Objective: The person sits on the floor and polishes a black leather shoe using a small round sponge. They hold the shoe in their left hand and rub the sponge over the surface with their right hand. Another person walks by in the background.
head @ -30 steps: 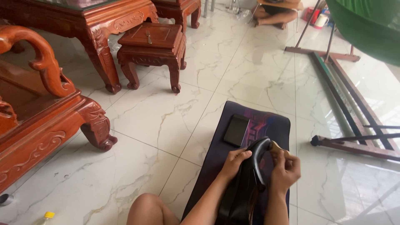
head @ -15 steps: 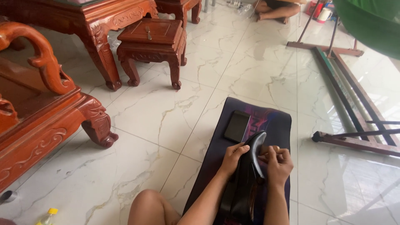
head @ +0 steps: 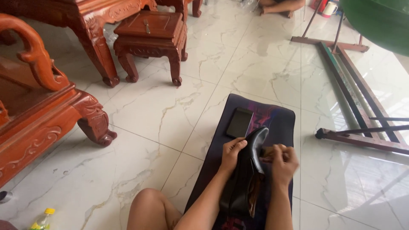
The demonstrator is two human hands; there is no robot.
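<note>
Now | marble floor (head: 170, 123), dark mat (head: 281, 123) | black shoe (head: 249, 170) upright over mat | phone (head: 240, 122) just beyond | left hand (head: 232, 154) clamped on shoe side | right hand (head: 283, 161) closed on something small, blurred | judgement: brace shoe steady, short strokes at the toe

A dark rectangular phone (head: 240, 122) is lying face up on a long dark purple mat (head: 281, 119) on the pale marble floor, its screen black and unlit, just beyond the person's hands. A small clear bottle with a yellow cap (head: 41, 220) is standing at the bottom left corner. A white container (head: 329, 8) is sitting at the far top edge, too small to make out.
</note>
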